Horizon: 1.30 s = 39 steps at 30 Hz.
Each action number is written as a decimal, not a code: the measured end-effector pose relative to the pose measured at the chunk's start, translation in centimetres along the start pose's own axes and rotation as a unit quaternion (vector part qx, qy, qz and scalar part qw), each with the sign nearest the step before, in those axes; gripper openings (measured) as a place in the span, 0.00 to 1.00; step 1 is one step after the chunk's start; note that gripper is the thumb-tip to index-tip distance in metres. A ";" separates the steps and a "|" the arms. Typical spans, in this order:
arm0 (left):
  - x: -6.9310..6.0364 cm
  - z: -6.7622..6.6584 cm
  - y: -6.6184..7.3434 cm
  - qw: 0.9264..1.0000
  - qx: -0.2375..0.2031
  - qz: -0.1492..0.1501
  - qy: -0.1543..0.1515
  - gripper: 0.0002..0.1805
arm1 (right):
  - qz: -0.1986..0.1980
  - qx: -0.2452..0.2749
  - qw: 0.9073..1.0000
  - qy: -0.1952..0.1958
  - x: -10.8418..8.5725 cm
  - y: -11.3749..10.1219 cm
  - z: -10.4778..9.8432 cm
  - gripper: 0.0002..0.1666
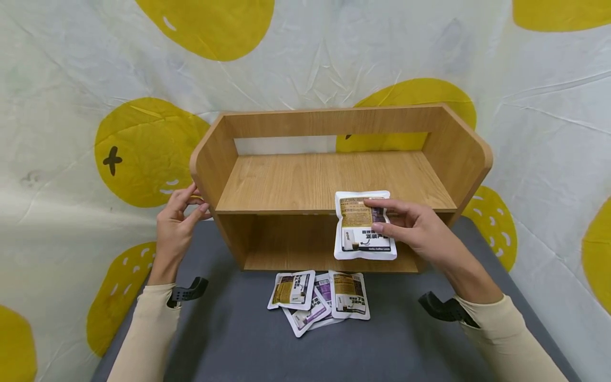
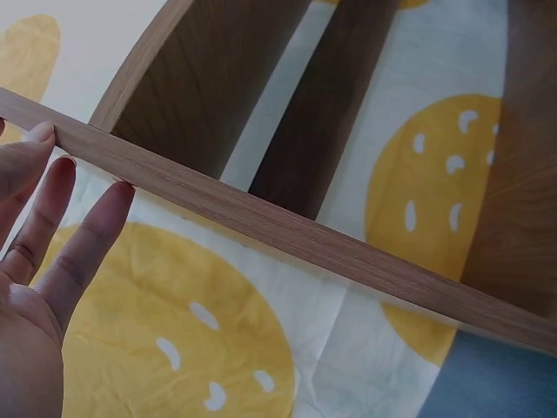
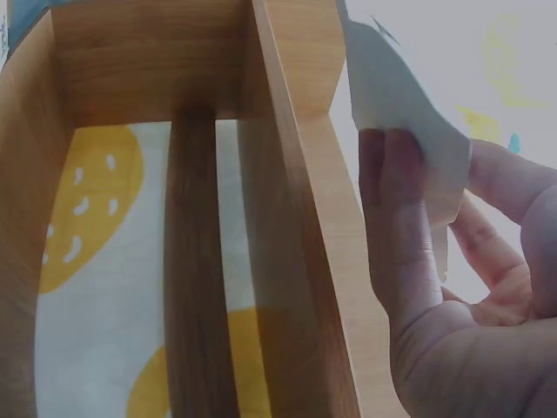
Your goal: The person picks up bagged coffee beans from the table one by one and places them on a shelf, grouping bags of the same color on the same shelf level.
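A small two-tier wooden shelf [image 1: 334,180] stands on the grey table. My left hand [image 1: 177,223] is at the shelf's left side panel, its fingertips touching the panel. In the left wrist view those fingers [image 2: 91,248] reach fairly straight to the board's edge. My right hand [image 1: 420,228] pinches a white pouch [image 1: 363,246] with a brown-and-gold label between thumb and fingers, in front of the middle board's right part. The right wrist view shows the pouch's pale side [image 3: 405,96]. Several more pouches [image 1: 350,297], some with purple labels, lie overlapping in front of the shelf.
The grey tabletop [image 1: 267,355] extends around the shelf. Behind hangs a pale sheet [image 1: 62,69] printed with yellow shapes. The shelf has an upper board [image 1: 286,180] with raised sides and a lower compartment [image 1: 286,244] facing me.
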<state>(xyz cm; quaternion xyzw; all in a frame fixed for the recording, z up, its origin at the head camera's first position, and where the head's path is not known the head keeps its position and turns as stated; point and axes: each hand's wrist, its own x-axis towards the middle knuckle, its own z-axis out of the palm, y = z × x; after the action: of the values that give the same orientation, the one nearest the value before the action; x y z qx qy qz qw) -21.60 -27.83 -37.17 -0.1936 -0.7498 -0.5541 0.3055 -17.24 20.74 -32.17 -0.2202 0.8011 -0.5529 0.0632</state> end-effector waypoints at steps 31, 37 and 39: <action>-0.2 -0.3 -0.1 1.000 -0.012 -0.022 -0.007 0.35 | 0.033 0.047 0.997 -0.044 8.6 -2.7 0.4 0.33; -0.2 -0.3 -0.1 1.000 -0.012 -0.022 -0.006 0.34 | 0.030 0.057 0.997 -0.043 10.2 -2.9 0.8 0.33; -0.1 -0.3 -0.1 1.000 -0.014 -0.024 -0.006 0.34 | 0.024 0.060 0.997 -0.040 10.8 -2.9 1.0 0.32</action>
<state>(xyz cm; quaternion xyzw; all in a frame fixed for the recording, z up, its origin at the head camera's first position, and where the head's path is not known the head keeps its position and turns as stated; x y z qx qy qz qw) -21.49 -28.13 -37.28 -0.1831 -0.7478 -0.5709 0.2852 -25.72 14.47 -28.36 -0.2185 0.7685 -0.5890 0.1213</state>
